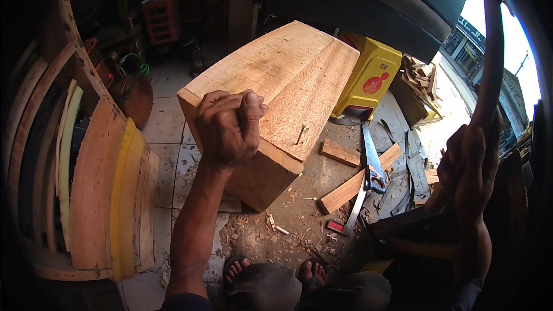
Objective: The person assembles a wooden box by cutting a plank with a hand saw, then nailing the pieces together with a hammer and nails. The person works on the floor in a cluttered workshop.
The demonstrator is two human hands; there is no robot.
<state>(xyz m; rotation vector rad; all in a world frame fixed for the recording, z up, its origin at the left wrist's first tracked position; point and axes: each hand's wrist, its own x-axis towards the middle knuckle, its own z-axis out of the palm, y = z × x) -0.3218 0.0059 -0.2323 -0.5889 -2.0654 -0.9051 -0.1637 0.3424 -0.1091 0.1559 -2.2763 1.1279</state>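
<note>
A thick, pale wooden block (288, 75) stands tilted on the floor in the middle of the view. My left hand (227, 126) grips its near upper edge, fingers curled over the top and thumb up. A bent nail (300, 133) sticks out of the block's right face. My right hand (469, 173) is raised at the right, closed around a dark curved pole (492, 52) that runs up to the top of the view. My sandalled feet (236, 268) show at the bottom edge.
A handsaw (371, 164) with a blue handle lies on wood offcuts (351, 187) right of the block. A yellow plastic stool (368, 80) lies behind it. Curved wooden planks (98, 190) lean at the left. Sawdust and chips cover the tiled floor.
</note>
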